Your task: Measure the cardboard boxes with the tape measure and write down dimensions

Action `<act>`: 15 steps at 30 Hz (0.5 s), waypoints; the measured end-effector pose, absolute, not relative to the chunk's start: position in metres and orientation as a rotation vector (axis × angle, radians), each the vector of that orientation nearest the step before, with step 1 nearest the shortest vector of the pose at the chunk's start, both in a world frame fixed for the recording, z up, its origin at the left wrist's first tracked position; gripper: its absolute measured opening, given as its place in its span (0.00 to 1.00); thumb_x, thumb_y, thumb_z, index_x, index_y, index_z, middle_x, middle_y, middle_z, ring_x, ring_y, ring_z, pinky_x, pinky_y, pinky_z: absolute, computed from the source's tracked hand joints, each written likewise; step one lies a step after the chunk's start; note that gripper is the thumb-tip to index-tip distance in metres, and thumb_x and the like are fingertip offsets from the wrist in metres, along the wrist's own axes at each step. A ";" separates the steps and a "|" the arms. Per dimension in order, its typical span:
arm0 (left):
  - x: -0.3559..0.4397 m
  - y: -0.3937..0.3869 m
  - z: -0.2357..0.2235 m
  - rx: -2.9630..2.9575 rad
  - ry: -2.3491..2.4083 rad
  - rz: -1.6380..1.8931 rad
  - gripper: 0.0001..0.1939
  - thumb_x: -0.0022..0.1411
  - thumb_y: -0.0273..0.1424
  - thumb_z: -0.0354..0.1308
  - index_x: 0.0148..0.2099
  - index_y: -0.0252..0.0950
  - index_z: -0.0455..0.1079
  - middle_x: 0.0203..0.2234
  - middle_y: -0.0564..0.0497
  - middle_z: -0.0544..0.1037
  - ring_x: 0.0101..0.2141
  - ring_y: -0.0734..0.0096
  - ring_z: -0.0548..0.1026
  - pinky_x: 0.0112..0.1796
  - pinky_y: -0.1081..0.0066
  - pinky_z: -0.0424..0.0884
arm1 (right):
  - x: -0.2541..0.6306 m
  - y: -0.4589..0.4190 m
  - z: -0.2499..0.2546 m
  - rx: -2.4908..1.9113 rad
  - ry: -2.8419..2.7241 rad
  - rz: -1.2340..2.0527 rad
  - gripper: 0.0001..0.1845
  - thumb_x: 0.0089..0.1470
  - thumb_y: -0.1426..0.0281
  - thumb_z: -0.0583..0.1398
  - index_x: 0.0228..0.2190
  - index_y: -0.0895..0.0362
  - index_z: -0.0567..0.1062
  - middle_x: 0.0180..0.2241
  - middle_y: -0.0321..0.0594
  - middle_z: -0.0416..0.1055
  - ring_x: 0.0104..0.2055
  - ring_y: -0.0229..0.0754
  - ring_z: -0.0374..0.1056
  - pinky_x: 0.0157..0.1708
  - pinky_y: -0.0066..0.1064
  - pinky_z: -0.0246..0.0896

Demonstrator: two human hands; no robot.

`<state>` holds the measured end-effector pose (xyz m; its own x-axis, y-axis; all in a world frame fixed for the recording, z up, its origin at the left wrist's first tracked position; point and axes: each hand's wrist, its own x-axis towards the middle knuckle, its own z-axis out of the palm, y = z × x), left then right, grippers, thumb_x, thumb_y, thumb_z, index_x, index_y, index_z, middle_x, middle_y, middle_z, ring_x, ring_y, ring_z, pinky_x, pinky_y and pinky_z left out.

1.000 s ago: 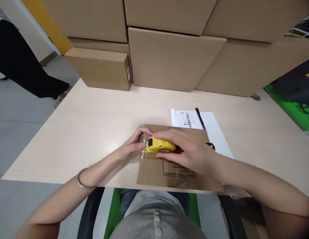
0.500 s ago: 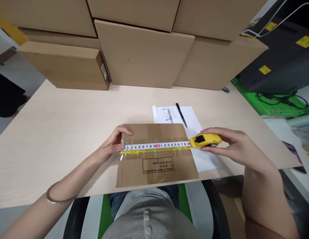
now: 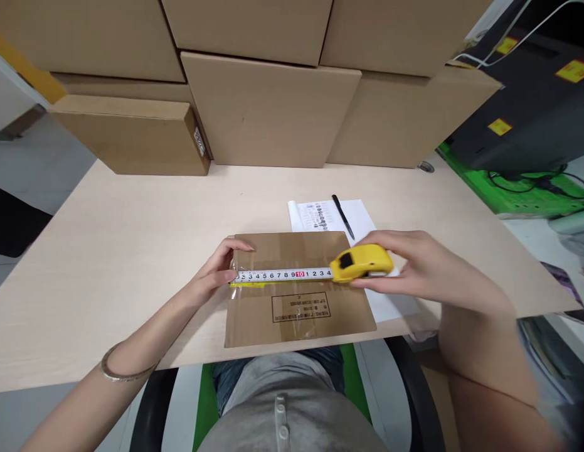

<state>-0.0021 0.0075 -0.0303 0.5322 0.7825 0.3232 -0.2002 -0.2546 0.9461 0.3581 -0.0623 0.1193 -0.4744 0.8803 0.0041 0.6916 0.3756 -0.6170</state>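
**Tape-measure blade (image 3: pixel 280 275) lies along the long axis of the cardboard box (image 3: pixel 258 323)**

From my end, I see the hands well apart, one at each side of the box. The left hand (image 3: pixel 221 263) is clamped on its left edge, thumb over the blade's free end. The right hand (image 3: pixel 416 267) is wrapped around the yellow tape-measure case (image 3: pixel 369 260), which overlaps the box's right edge. The blade bridges them almost straight, left to right, so I read the right hand as the nearer one to the case. The box lies at the near edge of the worktop (image 3: pixel 155 232), covering part of a white sheet (image 3: pixel 392 307).
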 end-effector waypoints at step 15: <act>-0.004 -0.010 -0.041 1.370 0.851 0.928 0.41 0.69 0.52 0.59 0.77 0.56 0.47 0.73 0.47 0.60 0.71 0.46 0.59 0.68 0.49 0.60 | 0.303 -0.080 0.090 -1.107 -1.829 0.920 0.19 0.54 0.61 0.73 0.43 0.51 0.73 0.41 0.39 0.80 0.37 0.44 0.79 0.32 0.34 0.76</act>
<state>-0.0042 -0.0097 -0.0415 0.4111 0.9109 0.0342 -0.0450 -0.0172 0.9988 0.3026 -0.0801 0.0903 -0.3046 0.9178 0.2546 0.3429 0.3550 -0.8697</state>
